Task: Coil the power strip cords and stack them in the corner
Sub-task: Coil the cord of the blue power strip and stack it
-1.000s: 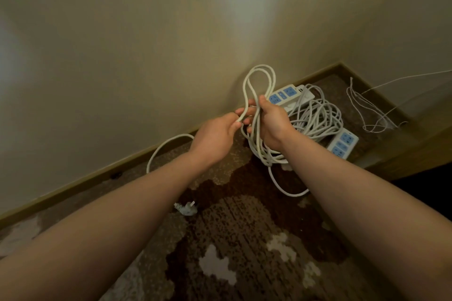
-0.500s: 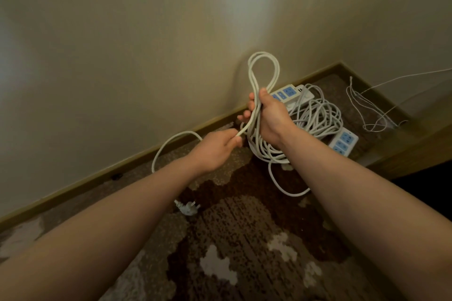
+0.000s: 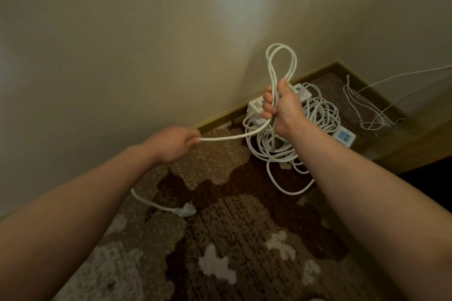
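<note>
My right hand grips a bundle of white cord loops that stand up above its fist and hang down below it. A single strand of the same cord runs left from that fist to my left hand, which pinches it. Past my left hand the cord drops behind my forearm and ends in a white plug lying on the carpet. Behind my right hand, white power strips rest by the baseboard on a heap of coiled cord. Another strip with blue sockets lies at the heap's right.
Two beige walls meet in the corner behind the heap, edged by a wooden baseboard. A thin white wire lies tangled on the carpet at the right and runs off right. A wooden ledge borders the right side. Patterned brown carpet covers the floor.
My left hand has slid left and down along the cord, away from my right hand, drawing out a straight strand. My right hand has lifted the loops a little higher.
</note>
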{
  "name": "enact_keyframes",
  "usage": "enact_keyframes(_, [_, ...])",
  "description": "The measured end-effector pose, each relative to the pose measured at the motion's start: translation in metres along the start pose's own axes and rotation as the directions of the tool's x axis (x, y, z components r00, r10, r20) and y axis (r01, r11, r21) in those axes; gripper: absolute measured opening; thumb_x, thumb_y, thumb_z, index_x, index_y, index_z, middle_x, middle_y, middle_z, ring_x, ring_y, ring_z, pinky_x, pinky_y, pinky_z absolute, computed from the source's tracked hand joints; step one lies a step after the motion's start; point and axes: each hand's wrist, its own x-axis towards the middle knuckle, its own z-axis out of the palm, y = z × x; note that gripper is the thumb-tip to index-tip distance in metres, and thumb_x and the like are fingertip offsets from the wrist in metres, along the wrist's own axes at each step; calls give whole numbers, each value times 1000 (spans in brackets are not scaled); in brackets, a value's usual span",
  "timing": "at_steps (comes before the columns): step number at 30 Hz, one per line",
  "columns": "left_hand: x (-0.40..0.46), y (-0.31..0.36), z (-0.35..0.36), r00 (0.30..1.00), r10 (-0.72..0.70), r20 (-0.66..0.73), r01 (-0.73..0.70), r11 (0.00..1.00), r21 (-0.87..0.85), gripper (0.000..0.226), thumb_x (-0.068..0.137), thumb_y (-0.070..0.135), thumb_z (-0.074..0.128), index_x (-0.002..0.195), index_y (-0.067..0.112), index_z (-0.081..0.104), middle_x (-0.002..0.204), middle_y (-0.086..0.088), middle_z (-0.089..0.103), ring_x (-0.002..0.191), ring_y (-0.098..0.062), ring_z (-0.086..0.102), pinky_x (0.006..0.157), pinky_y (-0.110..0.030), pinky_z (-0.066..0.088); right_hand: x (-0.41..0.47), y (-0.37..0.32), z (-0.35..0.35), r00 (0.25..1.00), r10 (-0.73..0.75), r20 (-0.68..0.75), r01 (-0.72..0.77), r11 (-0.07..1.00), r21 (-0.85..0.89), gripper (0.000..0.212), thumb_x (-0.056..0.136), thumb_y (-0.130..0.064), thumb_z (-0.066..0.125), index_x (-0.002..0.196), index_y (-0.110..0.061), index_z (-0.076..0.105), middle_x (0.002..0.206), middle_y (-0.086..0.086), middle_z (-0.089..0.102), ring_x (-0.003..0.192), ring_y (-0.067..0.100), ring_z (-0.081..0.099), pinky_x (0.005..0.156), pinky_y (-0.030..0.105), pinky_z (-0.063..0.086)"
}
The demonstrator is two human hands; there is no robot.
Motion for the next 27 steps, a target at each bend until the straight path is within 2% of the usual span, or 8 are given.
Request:
enact_keyframes(4, [6, 11, 6, 999, 6, -35, -3, 996, 88, 24, 96, 37, 43, 78, 25, 52, 69, 5, 52, 73, -20, 52, 64, -33, 41, -4, 5, 6, 1000, 0, 25, 2, 996, -94, 35, 107, -29, 30, 84, -11, 49, 60, 1, 46, 42, 10, 30, 39, 23, 22])
enact_keyframes(6, [8, 16, 11, 998, -2, -58, 6, 997, 83, 23, 96, 37, 44, 79, 25, 55, 75, 3, 56, 76, -21, 54, 65, -33, 43, -5, 5, 10, 998, 4, 58, 2, 995, -101, 28, 104, -21, 31, 94, -6, 53, 64, 3, 48, 45, 12, 34, 42, 24, 25])
enact_keyframes(10, [8, 11, 13, 995, -61, -76, 61, 998, -10, 20, 94, 39, 49, 87, 28, 64, 86, 1, 64, 82, -20, 58, 73, -35, 48, -5, 3, 5, 993, 17, 115, -2, 992, -124, 31, 108, -19, 32, 108, -2, 58, 66, 2, 48, 51, 12, 41, 48, 25, 38])
enact_keyframes(14, [2, -6, 13, 982, -153, -109, 137, 980, -147, 22, 89, 42, 57, 85, 25, 69, 75, 0, 63, 74, -18, 58, 68, -33, 46, -5, 6, -1, 976, 20, 219, 21, 983, -184, 28, 108, -23, 34, 109, -7, 57, 68, 0, 47, 49, 11, 42, 52, 28, 50])
enact_keyframes(19, [-9, -33, 10, 974, -204, -102, 178, 959, -223, 27, 93, 33, 55, 69, 23, 62, 64, 2, 58, 65, -18, 54, 58, -30, 37, -5, 11, -8, 967, -56, 249, 169, 871, -461, 28, 108, -32, 33, 105, -12, 53, 73, -2, 44, 47, 7, 33, 45, 24, 32])
enact_keyframes(23, [-17, -42, 11, 965, -246, -97, 200, 919, -340, 25, 95, 24, 52, 85, 9, 69, 71, -4, 62, 67, -13, 52, 60, -27, 36, -8, 11, -9, 960, -127, 250, 250, 791, -559, 28, 108, -29, 34, 99, -9, 50, 70, 1, 44, 44, 5, 33, 41, 21, 28])
enact_keyframes(25, [-20, -36, 17, 960, -270, -71, 219, 886, -410, 23, 96, 21, 51, 85, 12, 68, 55, 10, 56, 53, 0, 49, 51, -18, 37, -9, 10, -8, 949, -187, 255, 305, 754, -582, 27, 108, -25, 34, 95, -7, 50, 67, 2, 43, 42, 2, 35, 41, 17, 29])
enact_keyframes(27, [-25, -27, 20, 968, -251, 5, 228, 870, -438, 24, 96, 20, 50, 77, 20, 65, 41, 12, 45, 37, 3, 41, 39, -10, 30, -7, 9, -9, 936, -245, 255, 351, 732, -584, 28, 108, -22, 36, 89, -8, 50, 64, 1, 40, 42, 0, 35, 42, 16, 30])
